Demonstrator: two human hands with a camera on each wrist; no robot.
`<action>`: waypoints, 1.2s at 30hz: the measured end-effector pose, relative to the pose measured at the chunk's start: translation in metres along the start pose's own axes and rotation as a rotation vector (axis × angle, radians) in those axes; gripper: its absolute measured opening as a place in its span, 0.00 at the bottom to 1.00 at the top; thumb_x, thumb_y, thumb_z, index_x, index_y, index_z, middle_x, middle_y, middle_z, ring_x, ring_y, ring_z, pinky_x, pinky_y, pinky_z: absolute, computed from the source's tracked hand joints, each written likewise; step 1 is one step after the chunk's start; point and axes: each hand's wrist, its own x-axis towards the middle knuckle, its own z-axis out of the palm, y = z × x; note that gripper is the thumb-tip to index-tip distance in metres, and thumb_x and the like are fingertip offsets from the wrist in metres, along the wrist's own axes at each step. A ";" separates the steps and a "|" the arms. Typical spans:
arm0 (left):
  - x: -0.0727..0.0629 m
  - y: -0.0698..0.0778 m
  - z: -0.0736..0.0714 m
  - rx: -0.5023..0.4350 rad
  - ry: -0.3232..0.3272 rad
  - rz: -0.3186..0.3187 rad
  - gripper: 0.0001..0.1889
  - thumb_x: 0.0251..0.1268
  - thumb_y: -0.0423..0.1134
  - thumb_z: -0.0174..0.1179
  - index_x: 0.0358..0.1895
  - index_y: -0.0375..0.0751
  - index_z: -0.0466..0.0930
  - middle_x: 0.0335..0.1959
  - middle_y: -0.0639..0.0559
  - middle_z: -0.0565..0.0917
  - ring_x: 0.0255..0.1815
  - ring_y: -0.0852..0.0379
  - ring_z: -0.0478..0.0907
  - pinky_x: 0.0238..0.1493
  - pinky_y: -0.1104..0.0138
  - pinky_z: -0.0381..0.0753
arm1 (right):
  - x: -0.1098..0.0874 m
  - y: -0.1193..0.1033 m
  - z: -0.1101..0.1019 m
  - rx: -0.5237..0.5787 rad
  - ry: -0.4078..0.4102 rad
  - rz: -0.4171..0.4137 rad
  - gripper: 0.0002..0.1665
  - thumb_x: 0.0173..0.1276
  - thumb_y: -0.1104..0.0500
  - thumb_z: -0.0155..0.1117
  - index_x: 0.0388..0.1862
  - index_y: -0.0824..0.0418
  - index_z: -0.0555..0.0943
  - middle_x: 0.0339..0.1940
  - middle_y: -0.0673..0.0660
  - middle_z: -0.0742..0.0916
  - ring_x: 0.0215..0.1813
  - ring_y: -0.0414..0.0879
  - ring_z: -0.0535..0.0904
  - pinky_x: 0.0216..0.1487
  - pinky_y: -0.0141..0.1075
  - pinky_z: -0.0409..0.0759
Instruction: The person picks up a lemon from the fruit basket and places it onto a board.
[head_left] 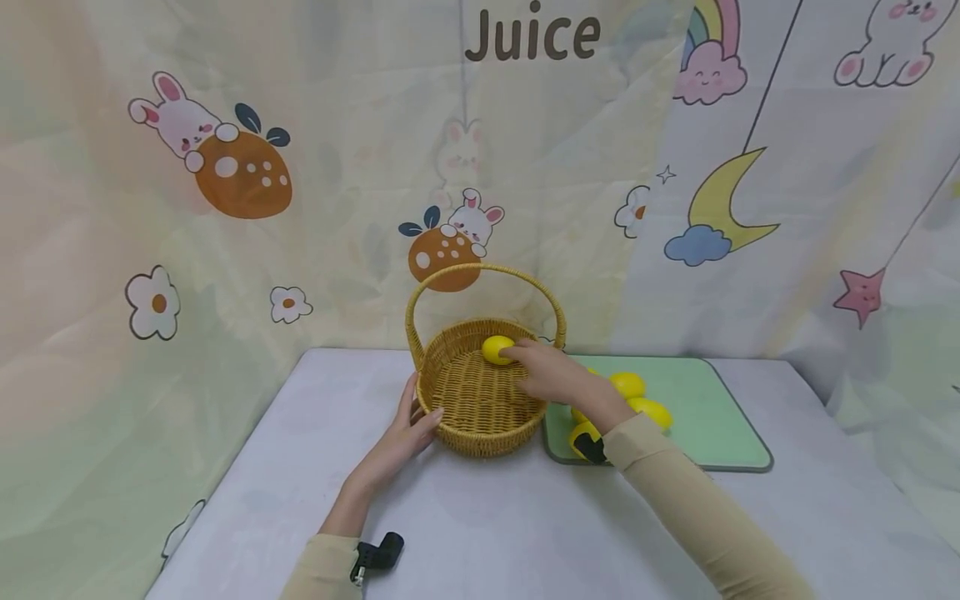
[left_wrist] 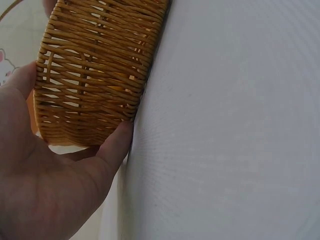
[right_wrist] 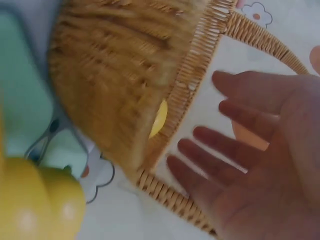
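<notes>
A woven basket (head_left: 483, 443) with a tall arched handle stands on the table. My left hand (head_left: 403, 437) grips its left side, thumb and fingers against the wicker wall (left_wrist: 95, 75). Inside the basket, toward the back, lies a yellow lemon (head_left: 497, 350). My right hand (head_left: 555, 373) reaches over the right rim close to that lemon. In the right wrist view the right hand (right_wrist: 260, 150) has its fingers spread with nothing held, and a bit of the lemon (right_wrist: 159, 120) shows past the rim.
To the right of the basket lies a green board (head_left: 723, 417) with a dark edge. Several more lemons (head_left: 651, 412) sit on its left part, partly hidden by the right forearm. A printed cloth (head_left: 345, 208) hangs behind the white table (head_left: 480, 517).
</notes>
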 end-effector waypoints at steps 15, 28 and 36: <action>0.001 0.001 0.003 0.008 0.008 -0.014 0.50 0.62 0.67 0.60 0.76 0.83 0.29 0.82 0.47 0.41 0.82 0.48 0.48 0.74 0.55 0.68 | 0.048 0.006 0.005 0.078 -0.046 0.084 0.33 0.66 0.63 0.61 0.71 0.62 0.71 0.68 0.60 0.79 0.66 0.55 0.75 0.68 0.50 0.75; -0.001 0.003 0.004 0.013 0.005 0.003 0.51 0.63 0.67 0.59 0.77 0.80 0.28 0.83 0.46 0.40 0.83 0.47 0.47 0.74 0.53 0.68 | 0.064 0.013 0.006 0.189 -0.007 0.166 0.33 0.66 0.61 0.57 0.72 0.58 0.70 0.70 0.60 0.75 0.58 0.52 0.69 0.55 0.42 0.71; -0.001 0.001 0.000 0.009 0.002 0.005 0.47 0.70 0.59 0.57 0.77 0.79 0.28 0.82 0.44 0.41 0.83 0.44 0.46 0.74 0.52 0.67 | 0.070 0.017 0.012 0.208 -0.073 0.168 0.36 0.64 0.61 0.58 0.74 0.58 0.68 0.71 0.59 0.74 0.64 0.53 0.69 0.63 0.46 0.72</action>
